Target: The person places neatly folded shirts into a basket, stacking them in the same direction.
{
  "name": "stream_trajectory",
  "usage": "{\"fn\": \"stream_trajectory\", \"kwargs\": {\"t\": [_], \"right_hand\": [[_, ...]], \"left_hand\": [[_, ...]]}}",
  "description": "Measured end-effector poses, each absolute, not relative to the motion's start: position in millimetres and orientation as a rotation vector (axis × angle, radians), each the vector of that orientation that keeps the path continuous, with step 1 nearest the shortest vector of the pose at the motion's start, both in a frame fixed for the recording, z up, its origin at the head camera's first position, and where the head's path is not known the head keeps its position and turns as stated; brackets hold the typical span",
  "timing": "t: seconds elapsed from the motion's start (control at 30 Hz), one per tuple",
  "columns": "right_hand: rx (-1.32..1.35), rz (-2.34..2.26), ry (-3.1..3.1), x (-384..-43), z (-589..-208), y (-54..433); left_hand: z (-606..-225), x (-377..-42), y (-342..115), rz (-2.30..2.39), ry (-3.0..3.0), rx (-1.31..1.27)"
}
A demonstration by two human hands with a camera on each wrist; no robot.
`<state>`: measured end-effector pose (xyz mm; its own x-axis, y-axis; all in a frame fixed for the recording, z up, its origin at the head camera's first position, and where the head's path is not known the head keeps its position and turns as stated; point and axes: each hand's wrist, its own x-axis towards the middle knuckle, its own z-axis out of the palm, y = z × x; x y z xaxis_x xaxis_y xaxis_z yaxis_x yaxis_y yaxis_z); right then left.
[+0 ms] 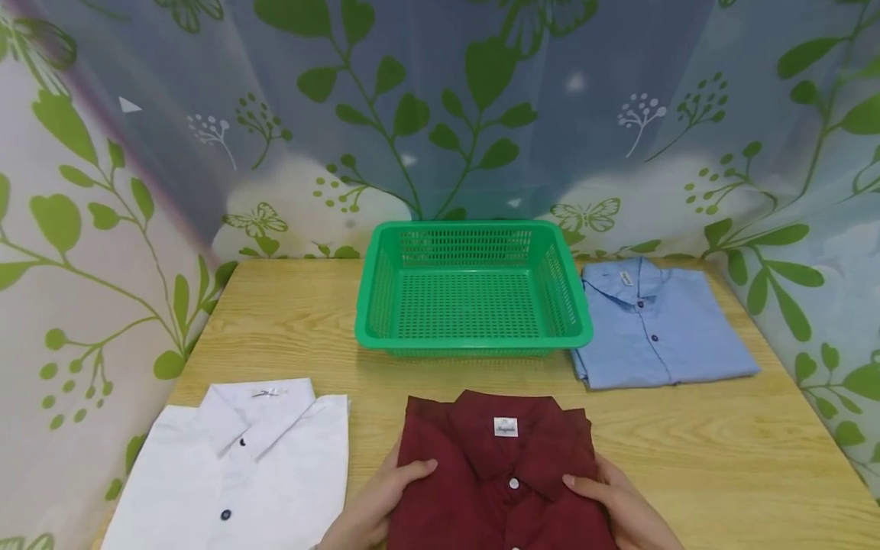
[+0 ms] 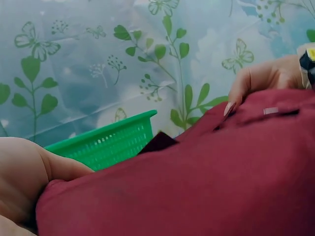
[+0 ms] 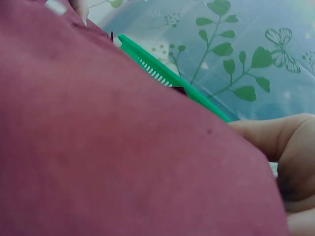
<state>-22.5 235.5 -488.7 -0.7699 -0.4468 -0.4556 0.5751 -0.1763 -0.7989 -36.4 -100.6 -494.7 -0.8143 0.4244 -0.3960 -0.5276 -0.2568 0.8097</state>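
Note:
A folded dark red shirt (image 1: 447,489) with a white collar label and pale buttons is held at the front middle of the table. My left hand (image 1: 376,500) grips its left edge, thumb on top and the other fingers hidden beneath. On the opposite edge my right hand (image 1: 622,504) holds the shirt the same way. Both wrist views show the red cloth (image 2: 187,191) filling much of the picture, with the right hand's thumb (image 3: 261,135) lying over its edge. Beyond the shirt stands a green plastic basket (image 1: 474,341) with nothing in it.
On the table's left lies a folded white shirt (image 1: 282,489) with dark buttons. A folded light blue shirt (image 1: 681,328) lies right of the basket, close against its side. Behind the wooden table (image 1: 296,321) hangs a leaf-patterned curtain (image 1: 440,168), which also runs along both sides.

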Motion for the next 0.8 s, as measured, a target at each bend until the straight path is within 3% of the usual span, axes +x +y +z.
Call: {"fn": "stream_trajectory", "kwargs": {"t": [0.27,0.8], "right_hand": [[0.120,-2.019,1.446,-25.5,-465.5,231.7],[-0.268,-2.035,1.610,-53.4,-420.3,225.8]], "left_hand": [[-468.7,-38.0,-114.2,2.080,1.508,-0.102],[-410.8,-61.1,-136.0,1.948,1.842,0.108]]}}
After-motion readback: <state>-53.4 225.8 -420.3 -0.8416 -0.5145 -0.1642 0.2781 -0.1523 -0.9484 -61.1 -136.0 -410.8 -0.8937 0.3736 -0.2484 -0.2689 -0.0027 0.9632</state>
